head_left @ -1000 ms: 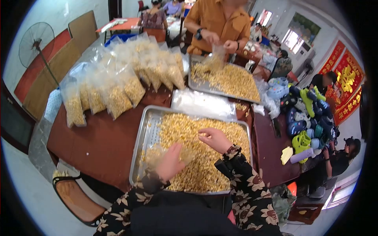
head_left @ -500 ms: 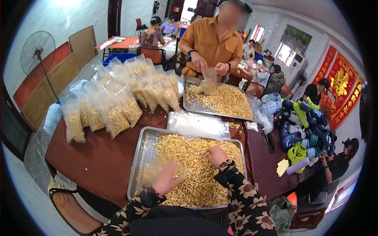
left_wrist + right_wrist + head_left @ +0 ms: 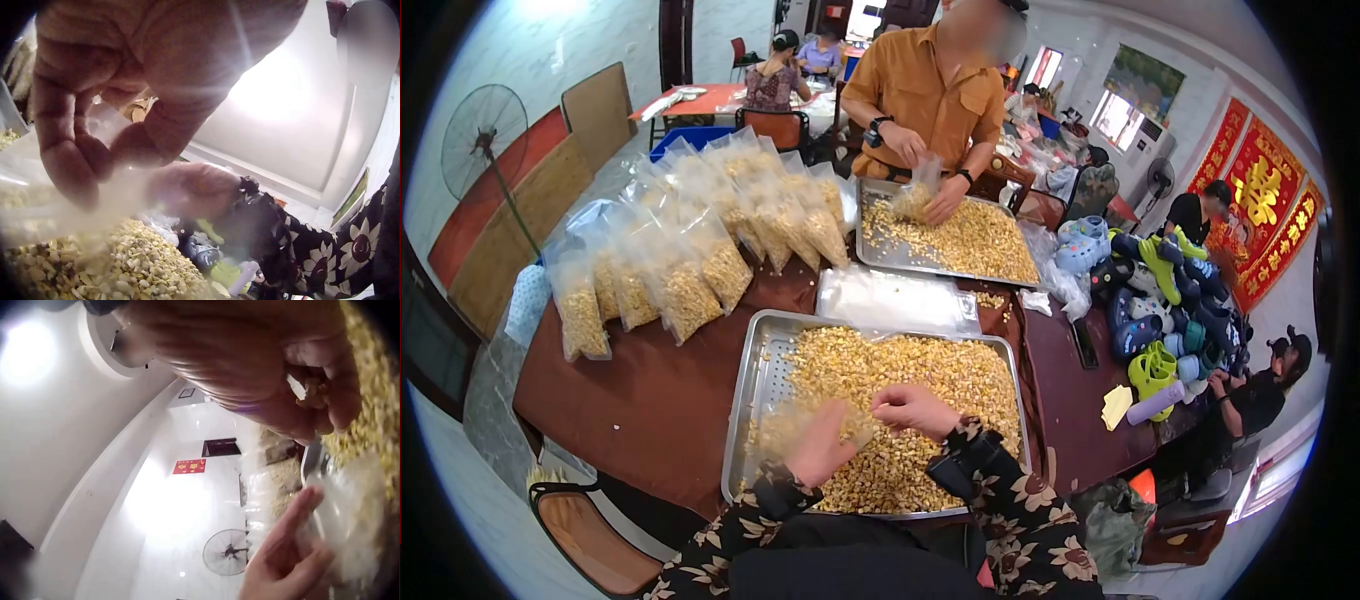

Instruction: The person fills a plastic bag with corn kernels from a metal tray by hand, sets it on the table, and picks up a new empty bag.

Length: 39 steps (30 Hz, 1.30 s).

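Note:
My left hand point(image 3: 820, 447) pinches the edge of a clear plastic bag point(image 3: 782, 432) over the left part of a metal tray point(image 3: 745, 400) of yellow kernels point(image 3: 960, 385). In the left wrist view, thumb and fingers of that hand point(image 3: 125, 94) close on the bag's film point(image 3: 37, 187). My right hand point(image 3: 917, 410) is just right of the bag, above the heap. Its curled fingers hold a few pale pieces point(image 3: 305, 390), as the right wrist view shows. How full the bag is cannot be told.
Filled bags point(image 3: 685, 290) stand at the left, empty bags point(image 3: 895, 300) lie behind the tray. Across the table a person point(image 3: 930, 110) handles a bag over a second tray point(image 3: 1000, 250). Shoes point(image 3: 1160, 300), a phone point(image 3: 1084, 343) and a purple roll point(image 3: 1155, 403) are at the right.
My right hand has come up from the kernels and moved left, nearer the bag. My left hand stays at the bag. The person opposite has lowered their bag toward their tray.

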Available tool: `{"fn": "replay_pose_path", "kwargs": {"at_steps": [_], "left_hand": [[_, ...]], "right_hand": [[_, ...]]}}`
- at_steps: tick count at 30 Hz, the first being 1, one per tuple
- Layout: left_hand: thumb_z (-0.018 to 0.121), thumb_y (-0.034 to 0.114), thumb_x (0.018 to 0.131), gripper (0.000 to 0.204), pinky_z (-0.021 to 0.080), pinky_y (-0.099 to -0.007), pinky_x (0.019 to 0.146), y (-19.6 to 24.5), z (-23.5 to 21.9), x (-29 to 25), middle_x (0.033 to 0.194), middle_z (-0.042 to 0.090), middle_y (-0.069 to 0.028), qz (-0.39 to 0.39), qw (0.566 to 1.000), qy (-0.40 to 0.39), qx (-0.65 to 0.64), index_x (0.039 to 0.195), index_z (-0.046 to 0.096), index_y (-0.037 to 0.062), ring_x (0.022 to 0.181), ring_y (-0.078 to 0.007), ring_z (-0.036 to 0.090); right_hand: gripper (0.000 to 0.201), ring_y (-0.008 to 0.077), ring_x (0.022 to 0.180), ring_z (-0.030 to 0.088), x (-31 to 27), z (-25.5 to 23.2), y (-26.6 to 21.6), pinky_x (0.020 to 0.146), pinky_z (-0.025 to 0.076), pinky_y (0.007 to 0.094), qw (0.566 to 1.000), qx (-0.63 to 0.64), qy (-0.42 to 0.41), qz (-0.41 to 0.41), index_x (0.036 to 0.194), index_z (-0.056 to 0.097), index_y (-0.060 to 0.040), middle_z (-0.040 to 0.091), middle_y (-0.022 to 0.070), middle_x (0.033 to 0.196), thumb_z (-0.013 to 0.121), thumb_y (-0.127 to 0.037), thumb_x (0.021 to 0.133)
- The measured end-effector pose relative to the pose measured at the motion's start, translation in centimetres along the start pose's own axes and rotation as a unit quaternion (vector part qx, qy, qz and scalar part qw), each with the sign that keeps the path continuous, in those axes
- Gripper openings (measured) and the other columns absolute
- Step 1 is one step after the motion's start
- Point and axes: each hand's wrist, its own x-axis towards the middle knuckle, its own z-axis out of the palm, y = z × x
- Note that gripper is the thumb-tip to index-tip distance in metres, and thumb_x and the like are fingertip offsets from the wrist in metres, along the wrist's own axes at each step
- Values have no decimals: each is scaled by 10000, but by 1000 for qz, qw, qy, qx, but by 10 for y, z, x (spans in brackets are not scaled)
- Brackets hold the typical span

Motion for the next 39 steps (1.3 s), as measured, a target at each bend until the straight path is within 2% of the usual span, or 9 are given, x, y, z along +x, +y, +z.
{"fn": "replay_pose_path", "kwargs": {"at_steps": [4, 11, 18, 25, 29, 32, 34, 38, 39], "left_hand": [[638, 126, 767, 591, 406, -402, 979, 10, -10, 0, 1288, 444, -255, -17, 1000, -11, 4, 1278, 410, -63, 1203, -398, 439], [636, 88, 754, 615, 474, -382, 820, -6, 1, -3, 1276, 445, -236, 8, 1000, 24, 2, 1298, 392, -63, 1020, -350, 536], [610, 332, 854, 657, 402, -417, 982, -16, 9, -3, 1351, 405, -241, -7, 1000, 4, 11, 1331, 365, -47, 1200, -387, 454], [613, 395, 867, 641, 410, -404, 980, -3, 1, -4, 1297, 453, -242, -18, 1000, 10, -5, 1278, 425, -60, 1192, -379, 470], [671, 113, 787, 629, 501, -325, 716, -13, 8, -2, 1342, 408, -227, 21, 999, 35, 26, 1317, 388, -70, 921, -291, 576], [671, 111, 789, 628, 491, -318, 700, -11, 6, -4, 1330, 416, -218, 16, 999, 39, 16, 1320, 387, -68, 840, -260, 574], [634, 360, 864, 634, 405, -402, 993, 1, -1, -4, 1311, 441, -257, -22, 999, 14, -33, 1279, 425, -72, 1211, -389, 456], [632, 347, 867, 632, 402, -404, 1000, -7, 5, -4, 1324, 427, -263, -8, 1000, 20, -19, 1286, 418, -75, 1215, -396, 452], [630, 336, 869, 624, 402, -403, 1000, -5, 4, -5, 1321, 428, -263, -6, 1000, 21, -22, 1287, 416, -76, 1212, -396, 454]], "right_hand": [[149, 91, 742, 589, 16, 37, 17, 656, 493, 238, 998, 59, -4, -33, 961, 626, -29, 598, 7, 801, 608, -156, 885], [297, 271, 883, 651, 1, 51, 4, 798, 503, 353, 952, -285, 38, -107, 1055, 654, -47, 675, 141, 992, 563, -260, 868], [264, 195, 873, 649, 17, -74, 26, 775, 503, 319, 917, -303, 244, -92, 1017, 682, -36, 689, 126, 957, 615, -238, 859], [375, 362, 960, 619, 20, -170, 75, 844, 499, 430, 827, -439, 351, -28, 1048, 693, -115, 671, 163, 1013, 632, -343, 756], [370, 350, 939, 614, 13, -141, 69, 832, 491, 410, 796, -505, 331, 32, 1048, 687, -120, 657, 186, 949, 706, -302, 727], [363, 373, 938, 592, 2, -113, 57, 830, 480, 424, 787, -520, 332, 3, 1027, 665, -93, 623, 184, 904, 722, -247, 702], [322, 372, 950, 578, 6, -112, 73, 820, 476, 431, 800, -498, 333, -5, 993, 646, -67, 599, 185, 896, 710, -177, 697], [262, 315, 809, 622, 7, -116, 94, 739, 503, 387, 801, -501, 317, -81, 967, 637, -37, 621, 164, 842, 689, -108, 721], [273, 284, 783, 625, 2, -113, 87, 691, 504, 376, 867, -401, 290, -57, 986, 622, -34, 606, 150, 824, 692, -118, 736]]}}
